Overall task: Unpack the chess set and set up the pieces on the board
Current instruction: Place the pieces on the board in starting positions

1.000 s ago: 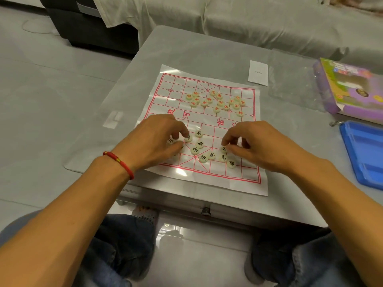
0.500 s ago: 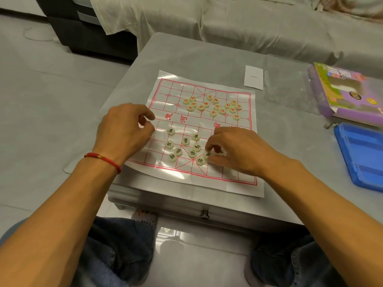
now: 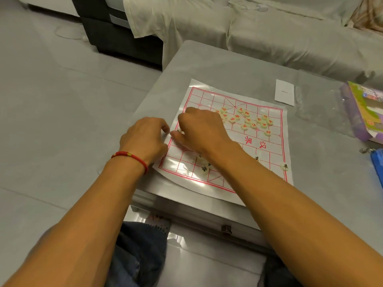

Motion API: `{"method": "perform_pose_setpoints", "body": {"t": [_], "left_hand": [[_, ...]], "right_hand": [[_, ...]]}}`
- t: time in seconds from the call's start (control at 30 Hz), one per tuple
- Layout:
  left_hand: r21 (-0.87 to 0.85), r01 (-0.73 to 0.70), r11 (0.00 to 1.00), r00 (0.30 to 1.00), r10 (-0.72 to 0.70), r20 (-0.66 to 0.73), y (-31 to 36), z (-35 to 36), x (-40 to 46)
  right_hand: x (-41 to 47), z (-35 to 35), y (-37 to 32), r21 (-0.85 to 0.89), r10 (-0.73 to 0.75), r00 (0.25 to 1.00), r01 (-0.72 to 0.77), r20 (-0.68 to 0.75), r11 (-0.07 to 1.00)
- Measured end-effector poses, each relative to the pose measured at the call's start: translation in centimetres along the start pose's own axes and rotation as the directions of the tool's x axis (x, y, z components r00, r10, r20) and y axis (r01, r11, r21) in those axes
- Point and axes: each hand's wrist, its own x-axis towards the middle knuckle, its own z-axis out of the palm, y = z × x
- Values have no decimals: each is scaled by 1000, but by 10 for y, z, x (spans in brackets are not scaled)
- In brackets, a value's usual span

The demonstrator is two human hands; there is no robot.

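Head view: the board, a glossy sheet printed with a red grid, lies flat on the grey desk, its near edge reaching the desk's front rim; the left hand, with a red cord bracelet at the wrist, sits at the board's 9 o'clock edge, fingers curled down onto the sheet's border, and whether they pinch it or only press cannot be told; the right hand crosses over to the board's left side, just beside the left hand, fingers bent inward with the thumb tip touching a pale piece at the board's left edge, though the grip itself is hidden behind the knuckles; a cluster of red-marked pieces is gathered toward 12 o'clock on the board, loosely touching one another; black-marked pieces lie at the near side, one at 6 o'clock just beside the right forearm, another alone at 4 o'clock on the border line; a white card lies on the desk beyond the board's far right corner; a purple box sits at 3 o'clock, well apart from the board; a blue tray shows at the frame's right edge.
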Motion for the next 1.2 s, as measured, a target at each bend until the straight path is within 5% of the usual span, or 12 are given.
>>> {"method": "perform_pose_setpoints", "body": {"t": [0.2, 0.37, 1.2], "left_hand": [[1, -53, 999, 996, 53, 67, -4, 0, 1], [5, -67, 998, 993, 67, 98, -2, -1, 2], [-82, -120, 989, 992, 122, 27, 0, -11, -5]], "right_hand": [[-5, 0, 11, 19, 35, 999, -36, 40, 999], [-8, -1, 16, 227, 13, 996, -33, 89, 973], [-41, -20, 46, 299, 41, 992, -76, 120, 951]]}}
